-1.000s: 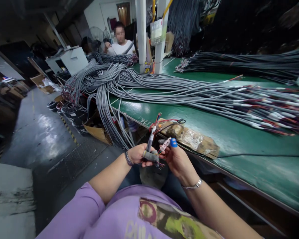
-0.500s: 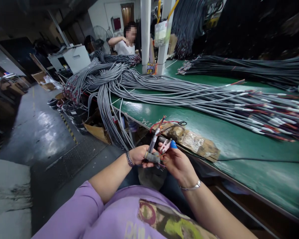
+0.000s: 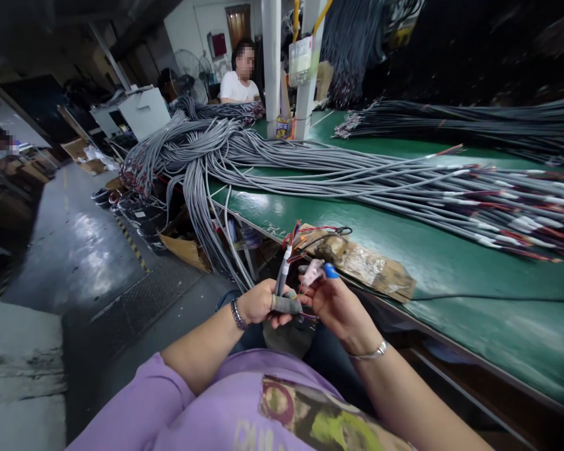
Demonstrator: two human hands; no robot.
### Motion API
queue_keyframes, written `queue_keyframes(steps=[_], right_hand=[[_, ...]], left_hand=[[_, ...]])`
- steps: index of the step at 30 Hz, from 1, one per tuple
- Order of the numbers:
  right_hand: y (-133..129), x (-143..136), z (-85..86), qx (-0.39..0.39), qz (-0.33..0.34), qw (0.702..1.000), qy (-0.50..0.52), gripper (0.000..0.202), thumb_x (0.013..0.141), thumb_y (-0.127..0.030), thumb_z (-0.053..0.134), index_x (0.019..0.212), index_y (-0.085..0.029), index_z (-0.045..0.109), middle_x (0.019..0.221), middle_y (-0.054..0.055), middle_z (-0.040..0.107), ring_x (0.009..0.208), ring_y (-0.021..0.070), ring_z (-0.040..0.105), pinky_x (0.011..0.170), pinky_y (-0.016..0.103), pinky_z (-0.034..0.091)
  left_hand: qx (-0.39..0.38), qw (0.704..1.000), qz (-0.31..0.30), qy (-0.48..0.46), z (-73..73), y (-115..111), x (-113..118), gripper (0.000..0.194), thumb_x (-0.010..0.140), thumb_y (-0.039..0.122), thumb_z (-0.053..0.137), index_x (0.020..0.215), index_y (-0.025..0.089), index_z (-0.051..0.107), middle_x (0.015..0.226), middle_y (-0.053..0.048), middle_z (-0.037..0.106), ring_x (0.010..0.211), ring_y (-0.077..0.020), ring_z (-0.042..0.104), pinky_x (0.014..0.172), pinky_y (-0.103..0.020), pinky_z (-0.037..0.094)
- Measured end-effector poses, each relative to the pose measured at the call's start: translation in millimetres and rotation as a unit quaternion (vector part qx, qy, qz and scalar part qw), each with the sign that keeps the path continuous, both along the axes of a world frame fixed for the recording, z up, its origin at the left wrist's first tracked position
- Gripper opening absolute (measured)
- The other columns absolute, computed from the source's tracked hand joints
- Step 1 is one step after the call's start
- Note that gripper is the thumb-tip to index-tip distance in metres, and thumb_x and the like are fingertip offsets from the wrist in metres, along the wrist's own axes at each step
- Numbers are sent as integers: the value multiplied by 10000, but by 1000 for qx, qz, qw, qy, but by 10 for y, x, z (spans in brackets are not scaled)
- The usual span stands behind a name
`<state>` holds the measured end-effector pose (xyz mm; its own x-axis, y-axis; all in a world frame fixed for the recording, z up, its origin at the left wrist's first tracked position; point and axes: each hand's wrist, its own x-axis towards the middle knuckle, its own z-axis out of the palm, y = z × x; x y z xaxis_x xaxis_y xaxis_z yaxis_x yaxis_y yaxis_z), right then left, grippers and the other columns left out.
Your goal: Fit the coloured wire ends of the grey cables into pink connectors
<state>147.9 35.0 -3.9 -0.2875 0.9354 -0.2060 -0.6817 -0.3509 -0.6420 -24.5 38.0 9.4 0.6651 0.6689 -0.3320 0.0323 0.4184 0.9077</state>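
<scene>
Gripping a grey cable [image 3: 282, 275] upright, my left hand [image 3: 266, 302] is closed, its thumb in a grey cover [image 3: 286, 304] laid across the cable's lower part. A white band [image 3: 287, 254] wraps the cable near its top, and thin coloured wires [image 3: 295, 233] fan out above. Just beside it, my right hand [image 3: 338, 307] has its grip closed on a small pale piece [image 3: 313, 273], next to a blue thumb cover [image 3: 330, 270]; the piece is too blurred for me to name.

I have both hands just off the near edge of the green bench [image 3: 451, 269]. On that edge lies a taped piece of cardboard [image 3: 371, 266], and a thin black cord [image 3: 489, 298] runs from beside it toward the right end. Farther in, a thick bundle of grey cables [image 3: 310, 175] stretches along the bench, stripped ends to the right, some lengths hanging over the near-left corner. Darker cables [image 3: 451, 122] lie along the far edge. Past the far-left corner I see a person [image 3: 237, 86] in white.
</scene>
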Motion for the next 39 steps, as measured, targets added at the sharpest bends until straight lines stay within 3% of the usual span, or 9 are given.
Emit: queue_keyframes(steps=[3, 10, 17, 27, 39], right_hand=[[2, -25, 12, 9, -39, 999, -20, 255, 699, -421, 755, 774, -189, 680, 681, -2, 634, 608, 122, 571, 557, 228, 516], [-25, -88, -87, 64, -112, 990, -57, 387, 721, -573, 688, 750, -187, 683, 671, 11, 629, 576, 114, 539, 543, 230, 475], [47, -80, -144, -9, 1, 1000, 23, 469, 623, -619, 738, 798, -185, 704, 647, 29, 659, 554, 149, 572, 526, 282, 485], [91, -95, -180, -16, -28, 998, 53, 411, 605, -526, 799, 796, -173, 712, 711, 30, 716, 599, 152, 631, 543, 259, 519], [9, -58, -110, -17, 15, 996, 82, 432, 717, -623, 659, 820, -203, 660, 780, 26, 706, 596, 147, 629, 539, 274, 529]], left_hand=[[13, 999, 36, -16, 1, -60, 22, 440, 620, 512, 756, 629, 116, 564, 449, 15, 553, 293, -60, 435, 287, -164, 309], [-10, 997, 54, -51, -37, -22, 43, 410, 621, 480, 755, 646, 119, 563, 436, 11, 556, 282, -69, 431, 274, -171, 301], [-18, 997, 64, -47, 1, -9, 129, 422, 608, 490, 758, 659, 109, 583, 427, 11, 551, 271, -64, 418, 269, -175, 278], [-17, 995, 93, -18, 17, -27, 176, 477, 553, 544, 766, 625, 119, 560, 406, 15, 532, 262, -59, 394, 271, -179, 267], [30, 994, 107, 3, 37, -133, 163, 465, 625, 552, 729, 621, 127, 540, 438, 21, 541, 281, -59, 414, 288, -182, 288]])
